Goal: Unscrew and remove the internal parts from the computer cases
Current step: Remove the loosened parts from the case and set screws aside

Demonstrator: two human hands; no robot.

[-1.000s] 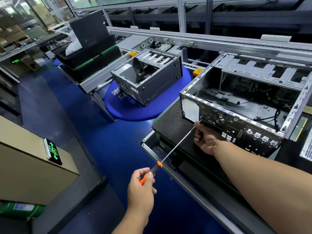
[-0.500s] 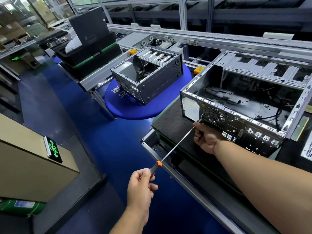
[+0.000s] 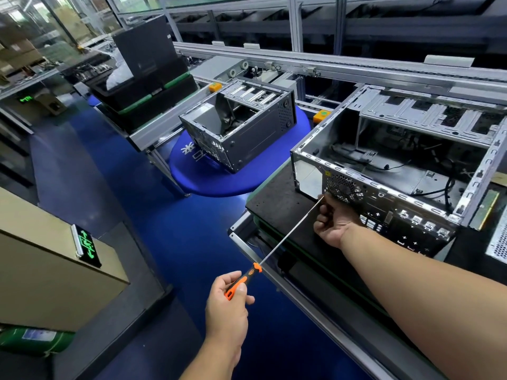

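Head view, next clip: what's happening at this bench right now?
A person is working a long orange-handled screwdriver against the rear panel of the nearest open computer case. The left hand grips the handle; the right hand curls around the shaft near the tip, by the fan grille. Cables are visible inside that case. A second open case sits on a blue round table behind.

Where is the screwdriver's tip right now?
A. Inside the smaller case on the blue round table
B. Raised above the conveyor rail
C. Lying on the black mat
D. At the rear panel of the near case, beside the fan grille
D: the left hand grips the orange handle, and the screwdriver shaft runs up to the near case rear panel beside the fan grille, where the right hand steadies it.
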